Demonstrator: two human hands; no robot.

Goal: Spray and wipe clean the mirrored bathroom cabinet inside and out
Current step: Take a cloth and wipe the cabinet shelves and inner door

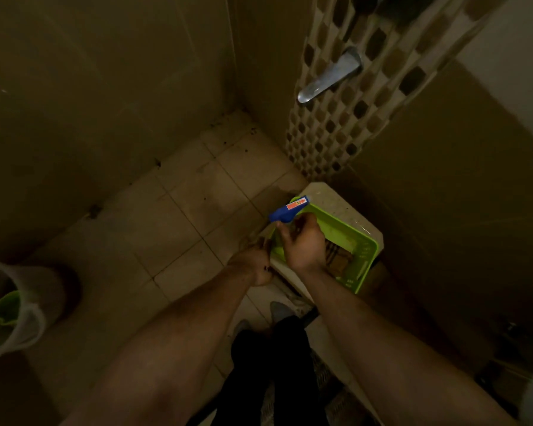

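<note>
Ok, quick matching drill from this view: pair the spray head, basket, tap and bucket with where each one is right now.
Things:
1. blue spray head
2. green basket
3. metal tap
4. translucent bucket

Places:
a. on the mosaic wall strip
b. on the floor at far left
c. at the right hand
d. on the pale stool in the corner

Pairs: 1-c, 2-d, 3-a, 4-b

Blue spray head [285,210], red label, above green basket [360,241]
</note>
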